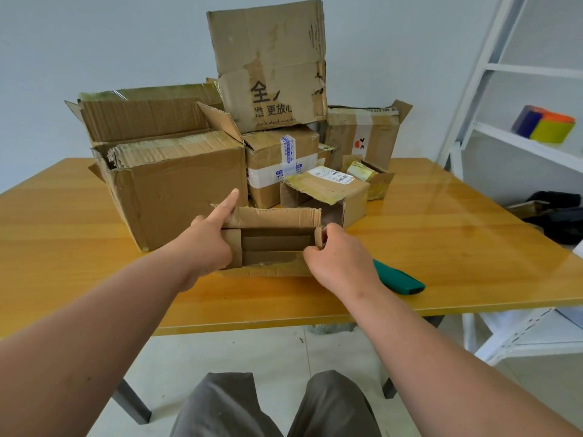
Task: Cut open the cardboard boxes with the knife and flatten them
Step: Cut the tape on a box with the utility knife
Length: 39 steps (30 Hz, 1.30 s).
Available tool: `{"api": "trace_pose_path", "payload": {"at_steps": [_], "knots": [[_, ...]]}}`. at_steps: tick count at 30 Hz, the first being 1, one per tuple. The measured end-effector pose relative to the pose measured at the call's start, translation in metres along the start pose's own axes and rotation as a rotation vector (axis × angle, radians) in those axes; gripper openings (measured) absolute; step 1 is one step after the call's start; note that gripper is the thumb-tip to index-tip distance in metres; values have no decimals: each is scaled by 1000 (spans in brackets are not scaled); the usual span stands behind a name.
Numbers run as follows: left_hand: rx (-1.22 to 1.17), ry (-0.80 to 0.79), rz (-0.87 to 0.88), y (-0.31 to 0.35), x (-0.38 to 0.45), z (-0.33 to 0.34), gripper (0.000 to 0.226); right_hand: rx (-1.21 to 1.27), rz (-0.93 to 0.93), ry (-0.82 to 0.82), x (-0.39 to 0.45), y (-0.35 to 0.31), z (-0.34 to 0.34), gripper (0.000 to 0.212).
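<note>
Small box (pixel 271 241) sits at the near middle of the table (pixel 94 241), open side facing the camera, inner flaps visible. Left hand (pixel 206 239) holds its left end: forefinger out straight along the raised top flap, rest of the fingers hidden behind the cardboard, so the grip there is only partly readable but looks clamped on the box edge. Right hand (pixel 339 257) pinches the box's right side flap, fingers curled on it.

Knife (pixel 399 279), green handle, lies on the table just right of the right hand; its front end is hidden behind the wrist, blade not visible.

Behind the small box: big box (pixel 176 187) on the left with torn top, taped box (pixel 280 159) in the middle, tall box (pixel 271 64) with printed characters stacked on top, partly covered print. Low open box (pixel 328 187) with a shipping label to the right, label text too small to read. More boxes behind, mostly hidden.

White shelf (pixel 520 143) at right, cut off by the frame, holds a coloured item (pixel 544 124), blurred. Dark bundle (pixel 558 216) at the table's right edge, can't identify.
</note>
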<state>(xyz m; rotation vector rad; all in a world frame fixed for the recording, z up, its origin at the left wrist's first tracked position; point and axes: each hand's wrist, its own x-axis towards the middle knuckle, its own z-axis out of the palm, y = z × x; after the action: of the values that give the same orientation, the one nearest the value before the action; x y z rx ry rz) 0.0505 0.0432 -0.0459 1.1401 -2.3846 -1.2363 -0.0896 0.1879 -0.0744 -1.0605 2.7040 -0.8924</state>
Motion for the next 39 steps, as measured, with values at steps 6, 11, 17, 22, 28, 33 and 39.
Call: {"api": "trace_pose_path", "payload": {"at_steps": [6, 11, 17, 22, 28, 33, 39], "knots": [[34, 5, 86, -12, -7, 1, 117, 0, 1, 11, -4, 1, 4, 19], [245, 122, 101, -11, -5, 8, 121, 20, 12, 15, -5, 2, 4, 22], [442, 286, 157, -14, -4, 20, 107, -27, 65, 11, -8, -1, 3, 32], [413, 164, 188, -12, -8, 13, 105, 151, 168, -81, -1, -2, -4, 30], [386, 59, 239, -14, -13, 1, 100, 341, 206, -116, 0, 4, -16, 36], [387, 60, 317, -22, -14, -1, 95, 266, 111, -59, -4, 10, -14, 30], [418, 176, 422, -25, -8, -7, 86, -7, -38, 34, -10, 7, -7, 7]]}}
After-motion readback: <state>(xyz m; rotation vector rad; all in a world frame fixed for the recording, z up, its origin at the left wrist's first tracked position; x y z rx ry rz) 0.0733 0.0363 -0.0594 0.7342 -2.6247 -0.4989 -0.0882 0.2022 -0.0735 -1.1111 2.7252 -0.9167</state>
